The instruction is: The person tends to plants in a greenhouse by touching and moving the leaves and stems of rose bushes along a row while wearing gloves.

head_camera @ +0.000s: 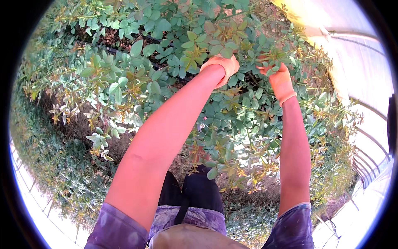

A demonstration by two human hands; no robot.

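Rose bushes with green leaves and reddish young shoots fill the space before me. My left hand, in an orange knit glove, reaches into the foliage near the top centre. Leaves of a young shoot cover its fingers, so what they touch is hidden. To its right, my right hand wears a matching glove. Its fingers bend in among leaves and thin stems, partly behind a leafy shoot. Whether they grip a stem cannot be made out.
More rose plants run along the left side. Dark pipe lies under the leaves at upper left. A plastic-sheeted greenhouse wall with curved ribs and a yellow sheet stands on the right. Bare soil shows between bushes.
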